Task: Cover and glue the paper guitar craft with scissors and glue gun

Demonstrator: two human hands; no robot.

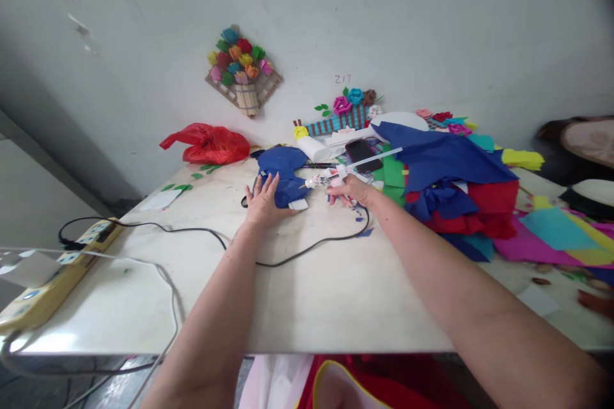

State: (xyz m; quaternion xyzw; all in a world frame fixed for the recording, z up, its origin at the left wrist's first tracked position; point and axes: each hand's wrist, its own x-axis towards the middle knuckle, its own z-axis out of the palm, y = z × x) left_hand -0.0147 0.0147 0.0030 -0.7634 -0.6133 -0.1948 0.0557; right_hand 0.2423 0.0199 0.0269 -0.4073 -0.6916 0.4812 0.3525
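My right hand point(352, 190) is closed round the handle of a white hot glue gun point(330, 177). A long translucent glue stick point(378, 156) juts from its rear, up and to the right. The nozzle points left, close to a dark blue cut-out piece point(288, 185) lying on the table. My left hand point(263, 203) lies flat on the lower part of that blue piece, fingers spread. A small white bit point(298, 205) shows by its thumb. The black cord point(319, 243) curves across the table below both hands. Whether glue is coming out is too small to tell.
A yellow power strip point(62, 275) sits at the left edge, with cords running off it. Red plastic bag point(215, 144), phone point(363, 154) and white paper roll point(314, 148) lie toward the wall. Blue fabric-like sheets point(436, 156) and coloured paper point(559, 233) pile up on the right.
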